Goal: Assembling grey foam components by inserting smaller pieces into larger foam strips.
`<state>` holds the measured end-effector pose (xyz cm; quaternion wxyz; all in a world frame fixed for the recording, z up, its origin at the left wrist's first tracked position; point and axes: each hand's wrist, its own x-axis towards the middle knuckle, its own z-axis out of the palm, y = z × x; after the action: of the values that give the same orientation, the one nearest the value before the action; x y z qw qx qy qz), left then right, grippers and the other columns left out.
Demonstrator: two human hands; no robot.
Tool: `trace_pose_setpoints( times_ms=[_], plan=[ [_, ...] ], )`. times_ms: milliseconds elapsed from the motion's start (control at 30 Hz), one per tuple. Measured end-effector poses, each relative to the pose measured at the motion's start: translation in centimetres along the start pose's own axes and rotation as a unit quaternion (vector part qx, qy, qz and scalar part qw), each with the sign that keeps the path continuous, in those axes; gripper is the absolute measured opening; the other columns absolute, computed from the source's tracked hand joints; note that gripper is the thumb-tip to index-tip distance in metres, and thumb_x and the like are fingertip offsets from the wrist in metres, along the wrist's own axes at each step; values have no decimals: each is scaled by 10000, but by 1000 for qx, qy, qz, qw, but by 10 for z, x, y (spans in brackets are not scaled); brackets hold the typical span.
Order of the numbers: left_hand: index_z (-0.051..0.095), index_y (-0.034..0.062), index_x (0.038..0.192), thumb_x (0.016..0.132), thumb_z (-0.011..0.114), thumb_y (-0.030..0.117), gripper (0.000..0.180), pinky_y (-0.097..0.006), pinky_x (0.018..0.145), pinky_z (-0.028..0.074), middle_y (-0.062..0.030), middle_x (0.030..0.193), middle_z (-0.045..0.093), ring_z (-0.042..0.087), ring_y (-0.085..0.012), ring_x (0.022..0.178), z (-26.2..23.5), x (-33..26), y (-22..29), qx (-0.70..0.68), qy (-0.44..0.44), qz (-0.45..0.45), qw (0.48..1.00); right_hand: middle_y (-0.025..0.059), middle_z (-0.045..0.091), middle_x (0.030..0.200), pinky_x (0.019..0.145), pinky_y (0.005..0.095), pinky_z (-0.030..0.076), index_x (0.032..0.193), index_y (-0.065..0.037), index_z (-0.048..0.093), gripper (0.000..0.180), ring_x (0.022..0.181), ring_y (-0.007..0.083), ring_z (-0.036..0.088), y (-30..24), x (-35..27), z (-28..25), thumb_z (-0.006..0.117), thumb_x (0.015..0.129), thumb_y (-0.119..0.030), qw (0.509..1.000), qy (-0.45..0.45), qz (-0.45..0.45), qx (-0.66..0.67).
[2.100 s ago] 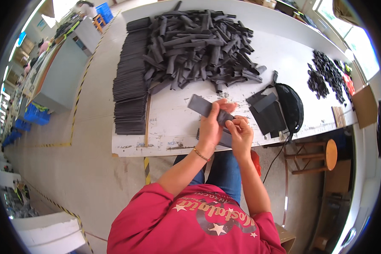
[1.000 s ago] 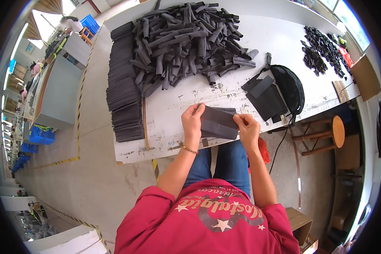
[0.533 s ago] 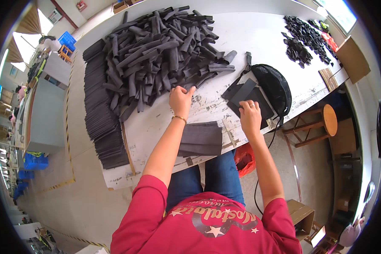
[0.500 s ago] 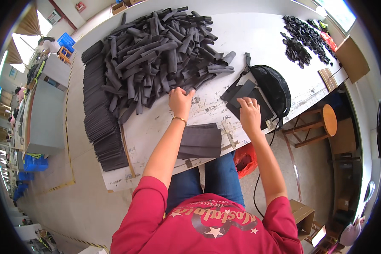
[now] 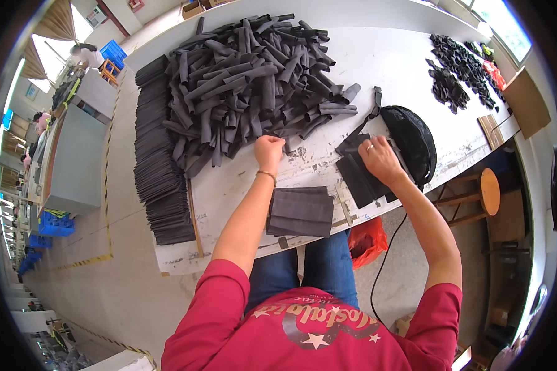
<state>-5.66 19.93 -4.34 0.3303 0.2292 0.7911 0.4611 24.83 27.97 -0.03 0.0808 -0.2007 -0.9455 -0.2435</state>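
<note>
My left hand (image 5: 270, 152) is at the near edge of a big heap of dark grey folded fabric pieces (image 5: 254, 80). Its fingers are closed, and whatever they pinch is hidden. To the right, my right hand (image 5: 380, 159) bends its fingers over a dark flat panel (image 5: 358, 180); what lies under the fingertips is blurred. Touching the panel's far side is a black half-round case (image 5: 411, 139) with a strap (image 5: 376, 102). Nearer to me, between my forearms, a small stack of flat dark fabric pieces (image 5: 301, 211) lies on the white table (image 5: 229, 204).
A long row of stacked dark pieces (image 5: 158, 154) lines the table's left side. Black small pieces (image 5: 452, 77) are heaped at the far right. A wooden stool (image 5: 489, 191) and red bag (image 5: 368, 241) are below the table edge. A black cord (image 5: 387, 253) hangs down.
The view has shifted slightly. My right hand has turned, and its fingers are more curled over the panel. My left fingers have closed together and drawn slightly off the heap.
</note>
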Motion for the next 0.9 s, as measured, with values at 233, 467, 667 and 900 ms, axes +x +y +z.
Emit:
trace_pose_setpoints(
  times_ms=[233, 467, 667, 900],
  plan=[
    [588, -69, 991, 895, 617, 4, 124, -345, 747, 616, -178, 933, 679, 698, -263, 849, -25, -59, -39, -476, -217, -111, 845, 189, 511, 1024, 853, 451, 451, 936, -25, 458, 342, 987, 391, 529, -43, 8, -70, 727, 734, -85, 918, -90, 177, 344],
    [562, -84, 1141, 913, 596, -23, 238, -346, 842, 609, -211, 1060, 673, 692, -272, 955, -39, -123, -31, -561, -199, -83, 800, 170, 484, 1008, 864, 425, 444, 1030, -14, 471, 451, 974, 370, 510, -121, -23, -127, 773, 703, -90, 831, 7, 180, 526],
    [559, -83, 1141, 899, 620, -26, 256, -333, 844, 600, -147, 1065, 660, 683, -224, 925, -43, -149, -16, -562, -148, -32, 813, 128, 529, 1092, 842, 378, 472, 953, -32, 577, 385, 1014, 317, 546, -142, -32, -143, 834, 673, -90, 793, 89, 214, 564],
    [551, -79, 1166, 883, 651, -23, 305, -313, 852, 578, -123, 1090, 648, 668, -199, 934, -45, -167, -7, -550, -116, -23, 827, 92, 575, 1002, 788, 351, 493, 999, -43, 673, 394, 923, 271, 581, -156, -10, -156, 844, 645, -69, 771, 169, 283, 545]
  ],
)
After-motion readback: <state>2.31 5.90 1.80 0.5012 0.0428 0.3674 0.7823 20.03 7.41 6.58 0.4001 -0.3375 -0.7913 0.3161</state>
